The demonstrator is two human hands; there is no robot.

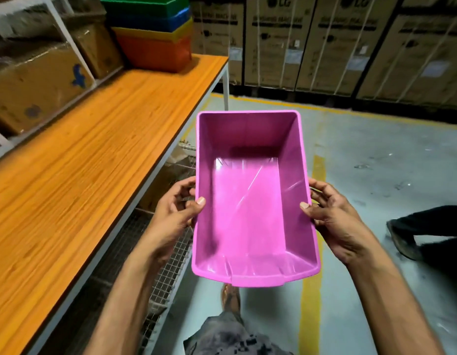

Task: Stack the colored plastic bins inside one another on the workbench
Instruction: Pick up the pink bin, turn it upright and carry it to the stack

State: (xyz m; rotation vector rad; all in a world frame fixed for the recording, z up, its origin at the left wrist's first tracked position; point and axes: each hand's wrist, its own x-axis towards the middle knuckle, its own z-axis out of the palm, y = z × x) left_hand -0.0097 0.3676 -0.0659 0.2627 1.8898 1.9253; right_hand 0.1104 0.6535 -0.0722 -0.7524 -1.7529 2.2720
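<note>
Pink bin (253,201) sits empty between your hands, off the workbench (94,155) edge; left hand (176,211) and right hand (334,213) pinch its side rims, thumbs inside; nested bins (153,34) stand at the far end.

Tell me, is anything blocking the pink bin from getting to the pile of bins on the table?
Nothing visible is. Both hands hold the pink bin over the floor, and the workbench is bare up to the stack of bins.
</note>
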